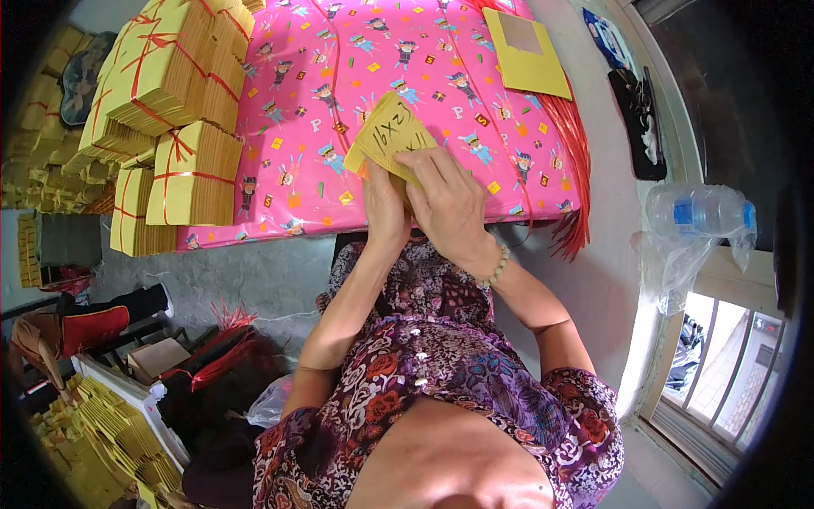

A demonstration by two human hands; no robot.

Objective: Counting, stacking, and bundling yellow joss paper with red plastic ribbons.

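A small stack of yellow paper sheets [386,140] with dark handwriting on its top sheet is held up in front of me, tilted over the near edge of the pink table. My left hand [386,208] grips it from below and at its left side, its fingers mostly hidden behind the paper. On the right, my right hand [448,199] is closed round the lower right corner, fingers bent over the top sheet. Beneath the hands lies the pink patterned table cover [288,161], with thin red strings [441,47] running across it.
Yellow paper bundles tied with red string [199,174] are piled at the table's left. A yellow card sheet [530,55] lies at the far right, above hanging red strings [575,187]. Further right is a plastic bottle [699,210]. More yellow stacks [119,433] stand lower left.
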